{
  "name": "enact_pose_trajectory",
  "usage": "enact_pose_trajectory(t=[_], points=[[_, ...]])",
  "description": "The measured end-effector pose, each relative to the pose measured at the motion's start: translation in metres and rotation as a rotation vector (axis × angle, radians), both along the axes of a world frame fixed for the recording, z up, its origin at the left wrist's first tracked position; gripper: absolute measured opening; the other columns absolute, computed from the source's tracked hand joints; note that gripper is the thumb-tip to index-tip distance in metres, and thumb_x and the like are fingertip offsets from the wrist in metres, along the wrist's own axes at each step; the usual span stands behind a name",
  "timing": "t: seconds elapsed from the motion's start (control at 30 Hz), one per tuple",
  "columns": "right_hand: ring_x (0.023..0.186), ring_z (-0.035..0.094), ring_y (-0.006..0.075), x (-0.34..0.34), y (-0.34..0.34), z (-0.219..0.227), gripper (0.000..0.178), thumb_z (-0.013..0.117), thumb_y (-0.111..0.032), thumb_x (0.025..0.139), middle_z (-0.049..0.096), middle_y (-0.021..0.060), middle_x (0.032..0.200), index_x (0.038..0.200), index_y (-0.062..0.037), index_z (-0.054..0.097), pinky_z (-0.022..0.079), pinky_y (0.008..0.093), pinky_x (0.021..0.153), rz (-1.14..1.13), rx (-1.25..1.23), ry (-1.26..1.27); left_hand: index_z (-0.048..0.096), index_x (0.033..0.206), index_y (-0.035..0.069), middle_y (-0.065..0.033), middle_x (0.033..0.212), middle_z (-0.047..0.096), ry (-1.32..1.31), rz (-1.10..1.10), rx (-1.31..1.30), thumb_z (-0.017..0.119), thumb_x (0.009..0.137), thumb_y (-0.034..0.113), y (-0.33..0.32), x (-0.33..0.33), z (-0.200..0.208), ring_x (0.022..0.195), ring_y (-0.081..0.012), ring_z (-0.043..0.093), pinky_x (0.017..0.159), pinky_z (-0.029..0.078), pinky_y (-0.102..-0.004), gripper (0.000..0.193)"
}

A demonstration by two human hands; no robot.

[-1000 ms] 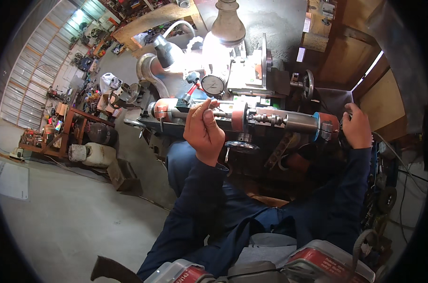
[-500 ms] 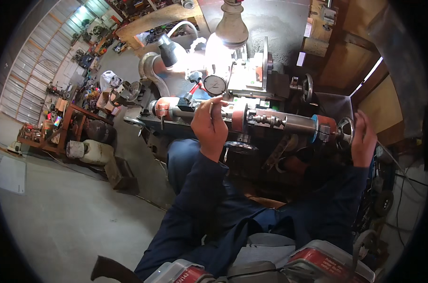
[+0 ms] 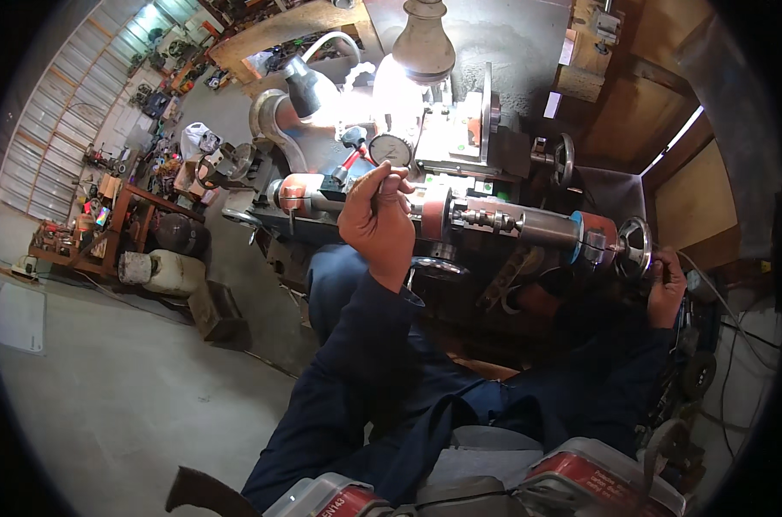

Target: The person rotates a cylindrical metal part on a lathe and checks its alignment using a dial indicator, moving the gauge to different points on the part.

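Observation:
My left hand (image 3: 380, 226) is raised in front of a round dial gauge (image 3: 391, 152), its thumb and fingers pinched together. Whatever lies between those fingertips is too small or hidden to make out. The gauge sits on a red-and-black arm above a long machine bed. Under and beside my left hand runs a horizontal shaft with an orange-red clamp block (image 3: 435, 214) around it. At the machine's right end, my right hand (image 3: 666, 291) is closed, with curled fingers at the outer rim of a chrome handwheel (image 3: 635, 247). A blue-ringed orange collar (image 3: 594, 239) lies just inboard of that wheel.
A bright work lamp (image 3: 311, 90) shines over the bed. A second handwheel (image 3: 565, 161) stands behind, and a lower one (image 3: 440, 269) projects toward my knees. Left of the machine are a pale plastic jug (image 3: 174, 276) and a cluttered rack. Cables (image 3: 735, 345) hang at the right.
My right hand has dropped along the right handwheel, its fingers going from stretched to curled. My left hand has shifted slightly left and stays pinched near the gauge.

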State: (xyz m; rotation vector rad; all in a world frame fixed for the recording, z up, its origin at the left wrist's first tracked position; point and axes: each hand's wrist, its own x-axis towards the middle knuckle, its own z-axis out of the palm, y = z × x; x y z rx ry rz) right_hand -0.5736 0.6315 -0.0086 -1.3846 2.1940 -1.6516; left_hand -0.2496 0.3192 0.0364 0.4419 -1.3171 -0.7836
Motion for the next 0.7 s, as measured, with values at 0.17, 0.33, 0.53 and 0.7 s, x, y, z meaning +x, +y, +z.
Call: enact_pose_trajectory(t=[0.17, 0.33, 0.53, 0.7], points=[[0.085, 0.049, 0.0133, -0.004, 0.002, 0.003, 0.011, 0.055, -0.01, 0.097, 0.052, 0.0036, 0.089, 0.095, 0.0003, 0.059, 0.04, 0.026, 0.081, 0.069, 0.024, -0.005, 0.063, 0.106, -0.002, -0.0113, 0.083, 0.067, 0.058, 0.213, -0.244, 0.053, 0.093, -0.01, -0.001, 0.005, 0.017, 0.063, -0.0131, 0.059, 0.054, 0.046, -0.0224, 0.019], [0.09, 0.053, 0.0138, -0.004, -0.012, -0.009, 0.012, 0.055, -0.01, 0.097, 0.057, 0.0042, 0.093, 0.097, 0.001, 0.061, 0.041, 0.0264, 0.085, -0.116, -0.055, -0.024, 0.058, 0.12, -0.001, -0.0093, 0.088, 0.06, 0.218, 0.185, -0.105, 0.047, 0.096, -0.004, -0.01, 0.016, 0.02, 0.069, -0.0131, 0.051, 0.054, 0.042, -0.0232, 0.027], [0.09, 0.057, 0.0128, -0.045, -0.043, -0.039, 0.015, 0.056, -0.012, 0.097, 0.061, 0.0035, 0.097, 0.102, 0.0009, 0.062, 0.044, 0.0257, 0.083, -0.045, -0.017, -0.133, 0.056, 0.129, -0.001, -0.0085, 0.098, 0.058, 0.215, 0.144, -0.083, 0.049, 0.098, -0.003, -0.016, 0.025, 0.013, 0.076, -0.0136, 0.051, 0.068, 0.044, -0.0276, 0.032], [0.089, 0.06, 0.0119, -0.046, -0.022, -0.086, 0.029, 0.063, -0.029, 0.095, 0.065, 0.003, 0.097, 0.104, -0.0018, 0.066, 0.048, 0.0291, 0.079, -0.052, 0.115, -0.496, 0.056, 0.13, -0.001, -0.0093, 0.093, 0.058, 0.145, 0.105, -0.03, 0.047, 0.101, 0.002, -0.015, 0.035, 0.013, 0.071, -0.0137, 0.052, 0.061, 0.045, -0.0257, 0.03]])
